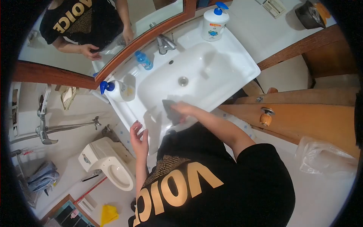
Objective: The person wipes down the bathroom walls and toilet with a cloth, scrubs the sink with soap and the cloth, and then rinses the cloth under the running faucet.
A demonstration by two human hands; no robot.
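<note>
My left hand (139,137) is raised beside the left front corner of the white washbasin (238,56). Its fingers are apart and slightly curled, with nothing between them. Over the basin's near edge hangs my right hand (183,109), its fingers loosely apart, somewhat blurred, and no object showing in them. Dark shadows fall on the basin below both hands. A chrome faucet (165,44) stands at the back, and the drain (183,81) lies in the bowl. On the left rim are a white pump bottle (120,90) with a blue top and a small blue bottle (143,60).
Another white pump bottle (215,26) stands on the back right corner. A wood-framed mirror (151,11) reflects the person. At left are a toilet (109,162) and a shower hose (72,128). On the right, a wooden door (295,117) has a knob, with a clear plastic bag (325,157) nearby.
</note>
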